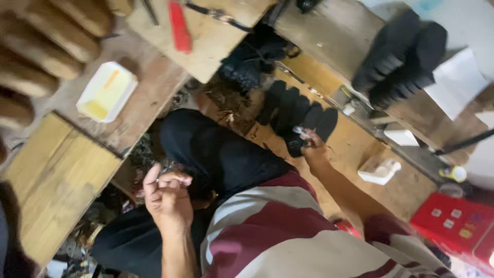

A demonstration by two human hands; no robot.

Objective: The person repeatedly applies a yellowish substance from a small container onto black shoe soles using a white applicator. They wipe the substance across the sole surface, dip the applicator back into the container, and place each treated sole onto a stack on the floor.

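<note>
A seated person in a maroon-and-white striped shirt and dark trousers works over a cluttered floor. The left hand is curled shut by the knee, pinching something small and blurred. The right hand reaches out, fingers closed on a small shiny object above black soles lying on a board. Farther off sit a white tray, a red tool and stacked black soles.
</note>
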